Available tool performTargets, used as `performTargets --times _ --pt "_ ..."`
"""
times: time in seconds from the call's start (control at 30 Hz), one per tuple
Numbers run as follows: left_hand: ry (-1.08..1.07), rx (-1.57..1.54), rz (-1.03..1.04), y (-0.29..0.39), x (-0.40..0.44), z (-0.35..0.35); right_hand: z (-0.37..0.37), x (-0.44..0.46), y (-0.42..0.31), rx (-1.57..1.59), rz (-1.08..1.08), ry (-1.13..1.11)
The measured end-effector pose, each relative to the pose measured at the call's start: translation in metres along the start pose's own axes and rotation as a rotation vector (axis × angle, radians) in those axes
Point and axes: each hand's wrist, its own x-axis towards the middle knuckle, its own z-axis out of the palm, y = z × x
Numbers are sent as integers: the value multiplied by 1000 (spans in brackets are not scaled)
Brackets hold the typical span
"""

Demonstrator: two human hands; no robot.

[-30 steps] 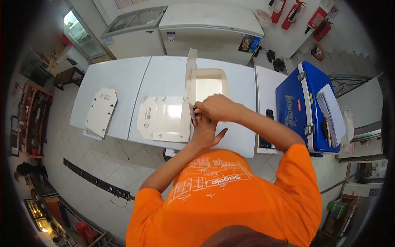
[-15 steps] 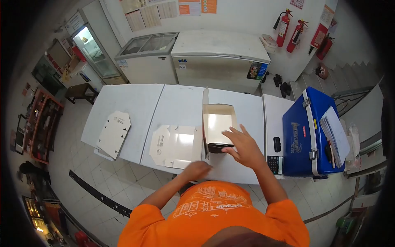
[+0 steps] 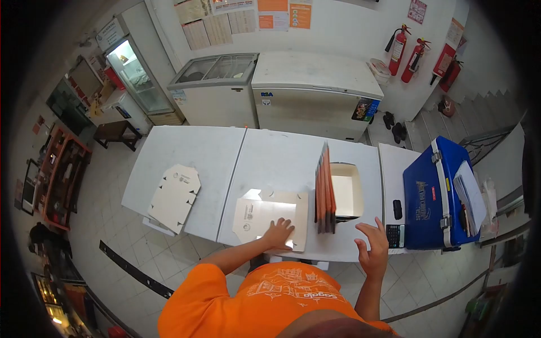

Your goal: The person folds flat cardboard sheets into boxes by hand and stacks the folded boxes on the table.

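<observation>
My left hand (image 3: 279, 234) lies with fingers spread on a flat, pale cardboard box blank (image 3: 253, 228), which has notches and small printed marks. To its right stands an open cardboard box (image 3: 348, 188) with a pale inside. Along the box's left side an orange-brown upright panel (image 3: 325, 194), striped or layered in look, rises from the table; whether it is the box's lid I cannot tell. My right hand (image 3: 373, 243) is raised near the box's front right corner, fingers apart and curved, holding nothing.
More flat box blanks (image 3: 174, 197) lie on the left part of the white table (image 3: 217, 152). A blue cooler box (image 3: 425, 197) with papers on top stands at the right, beside a calculator (image 3: 396, 236) and a small black case (image 3: 398, 209). Chest freezers (image 3: 315, 98) line the wall behind.
My left hand has moved forward onto the flat blank. My right hand has come away from the box, back and to the right. The upright panel now shows its orange-brown side; the camera view has shifted.
</observation>
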Motion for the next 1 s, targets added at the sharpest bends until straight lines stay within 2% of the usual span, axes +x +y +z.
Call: performTargets --times 0.1,0.23,0.43,0.47,0.57,0.6,0.7,0.77,0.83,0.93,0.97,1.0 --pt "-15 117 51 -2 -10 9 23 2 -35 7 -11 13" --pt "-20 38 108 -33 -9 25 54 5 -74 -56 -29 -18" --pt "-34 -140 55 -106 -3 2 76 0 -125 -257 16 112" --pt "30 -154 80 -107 -10 -16 81 -4 -130 -262 40 163" --pt "20 -355 195 -134 7 6 94 -10 -148 -253 49 223" --pt "106 -296 250 -138 9 15 99 -11 -155 -248 46 230" --pt "89 -365 17 -132 -21 -24 118 -9 -175 -221 42 239" --pt "332 -445 -80 -140 -37 -53 130 -6 -181 -191 41 233" --pt "552 -636 -194 -149 -68 -112 146 -7 -176 -127 74 231" --pt "662 -711 -14 -148 -128 -174 173 21 -190 35 209 266" --pt "567 -803 103 -138 -154 -189 186 34 -199 102 269 282" --pt "467 -766 174 -131 -178 -201 196 38 -198 163 236 216"
